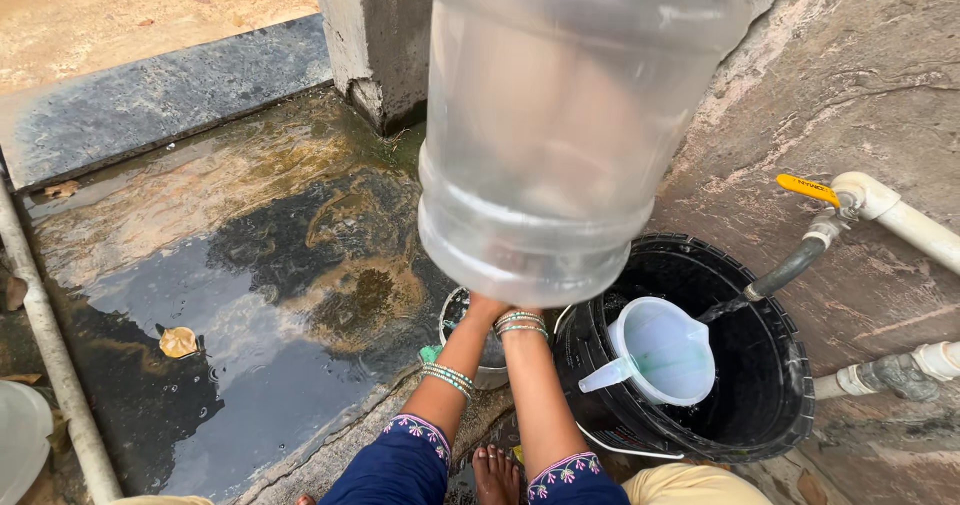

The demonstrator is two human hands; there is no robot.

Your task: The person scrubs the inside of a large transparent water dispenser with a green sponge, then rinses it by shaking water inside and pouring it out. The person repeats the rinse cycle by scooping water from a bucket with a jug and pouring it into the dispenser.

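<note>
Both my hands are hidden behind the large clear water jug [560, 125], so I cannot tell their grip; my forearms rise to its underside, holding it aloft above the small steel pot [470, 350]. Lifting step, I judge; next needs steady footing beside the black tub [770, 365] and its floating white jug [665, 350]

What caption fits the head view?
Both hands lift a large clear water jug beside a black bucket holding a white plastic jug.
</note>
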